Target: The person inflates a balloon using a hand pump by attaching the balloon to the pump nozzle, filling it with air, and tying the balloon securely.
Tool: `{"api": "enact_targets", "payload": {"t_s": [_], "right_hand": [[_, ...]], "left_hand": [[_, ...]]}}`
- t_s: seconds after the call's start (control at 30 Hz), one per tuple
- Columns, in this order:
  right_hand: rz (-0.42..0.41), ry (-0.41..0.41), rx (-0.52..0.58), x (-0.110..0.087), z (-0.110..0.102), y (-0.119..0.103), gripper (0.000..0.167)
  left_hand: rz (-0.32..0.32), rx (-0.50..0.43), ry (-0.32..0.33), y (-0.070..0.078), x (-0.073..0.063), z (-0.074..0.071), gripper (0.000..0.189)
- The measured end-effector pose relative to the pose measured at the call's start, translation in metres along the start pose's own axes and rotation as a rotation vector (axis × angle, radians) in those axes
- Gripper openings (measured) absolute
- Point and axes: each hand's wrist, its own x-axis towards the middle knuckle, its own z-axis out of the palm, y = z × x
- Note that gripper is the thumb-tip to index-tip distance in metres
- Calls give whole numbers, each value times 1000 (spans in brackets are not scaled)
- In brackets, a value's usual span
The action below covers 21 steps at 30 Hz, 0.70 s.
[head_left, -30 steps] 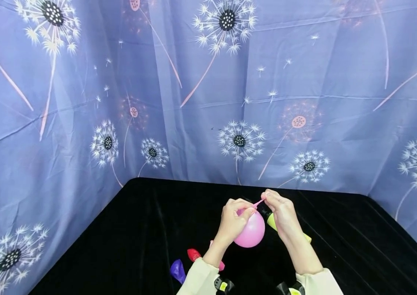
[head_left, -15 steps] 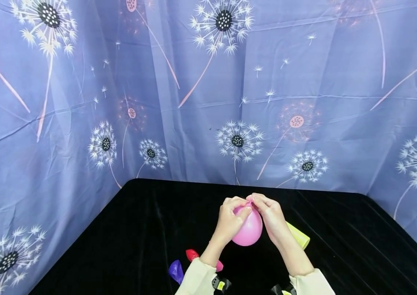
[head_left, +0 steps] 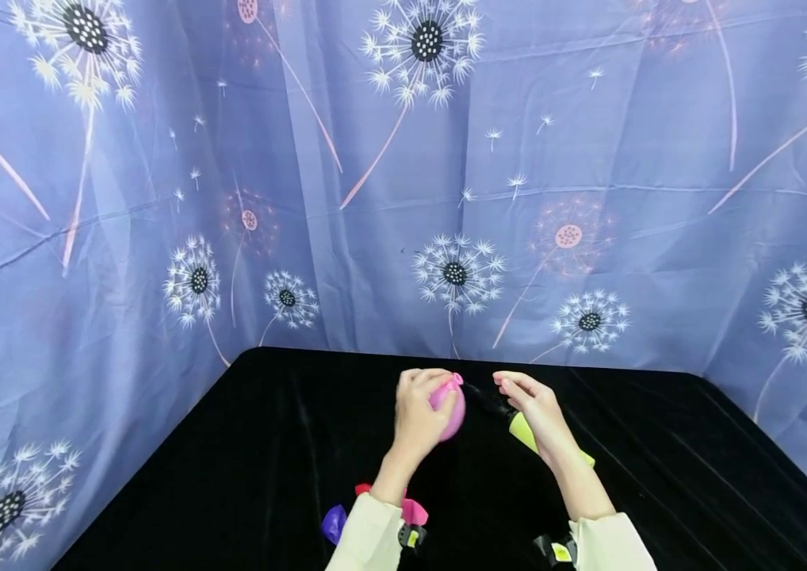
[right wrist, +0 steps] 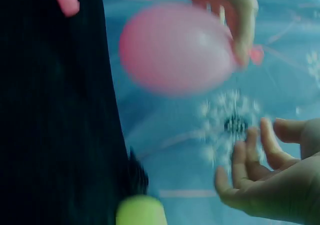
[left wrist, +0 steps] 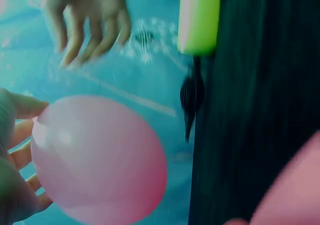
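A small inflated pink balloon (head_left: 455,416) is in my left hand (head_left: 418,408), whose thumb and fingers grip it near the neck. The short pink neck end sticks up above the fingers, looking like a small knob. My right hand (head_left: 541,412) is apart from the balloon, off to its right, with fingers loosely bent and nothing visible in them. In the right wrist view the right hand (right wrist: 272,172) shows its spread fingers below the balloon (right wrist: 175,50). Beneath the right hand lies a yellow-green cylinder (left wrist: 199,20) with a black tapered nozzle, resembling a balloon pump.
Flat balloons lie by the left forearm: a purple one (head_left: 334,523), a red one (head_left: 363,489) partly hidden by the sleeve, and a pink one (head_left: 414,511). A black cloth (head_left: 246,460) covers the table. Behind it hangs a blue dandelion-print curtain (head_left: 375,262).
Both hands were together at the balloon's neck, the right one pulling then working at it. Now the right hand has let go and moved right, while the left carries the balloon left.
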Motion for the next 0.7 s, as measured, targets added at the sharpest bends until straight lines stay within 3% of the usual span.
{"api": "enact_targets", "payload": {"t_s": [0.1,0.23,0.37,0.5,0.6,0.7], "right_hand": [[26,13,-93,7,-18,8,39],[41,58,-234,14,-44,22,41],[82,10,-296,16,-60,35,45],[96,-58,-306,17,-67,41,47],[91,-79,-336,16,-69,43,46],[84,-97,-373,16,-70,44,43]], "left_hand": [[44,75,43,-16,7,-4,15],[80,138,-24,-33,9,-1,15],[32,241,-83,-45,-1,4,16],[-43,312,-67,-54,-12,7,17],[-70,321,-83,-58,-15,7,17],[-106,307,-156,-58,-16,5,18]]}}
